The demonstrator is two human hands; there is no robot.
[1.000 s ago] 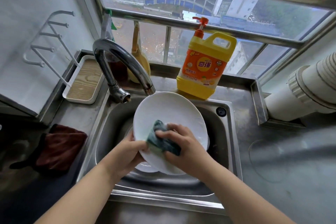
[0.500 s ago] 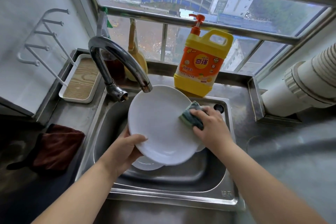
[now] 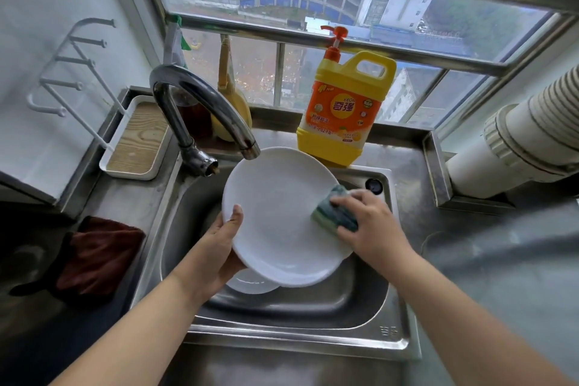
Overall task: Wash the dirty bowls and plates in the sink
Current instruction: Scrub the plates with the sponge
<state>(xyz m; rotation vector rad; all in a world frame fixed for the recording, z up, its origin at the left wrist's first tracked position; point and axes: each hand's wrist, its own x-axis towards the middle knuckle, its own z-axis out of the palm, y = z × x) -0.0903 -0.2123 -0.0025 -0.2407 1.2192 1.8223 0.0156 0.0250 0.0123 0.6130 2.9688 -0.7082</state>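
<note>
A large white plate [image 3: 275, 213] is tilted over the steel sink [image 3: 294, 332], just below the tap spout. My left hand [image 3: 219, 247] grips its left rim, thumb on the face. My right hand [image 3: 372, 229] holds a green-blue sponge [image 3: 332, 213] pressed against the plate's right side. Under the plate, part of another white dish [image 3: 250, 283] lies in the sink bottom; the rest of it is hidden.
A curved chrome tap [image 3: 200, 110] arches over the sink's back left. A yellow detergent bottle [image 3: 344, 110] with an orange pump stands on the ledge behind. A white rack tray [image 3: 134, 141] sits left, a dark red cloth [image 3: 97, 254] on the left counter, a white duct [image 3: 526, 141] at right.
The sponge hand went from the plate's lower middle to its right edge, then slid slightly down along that side. My left hand keeps its grip, thumb now further up the rim.
</note>
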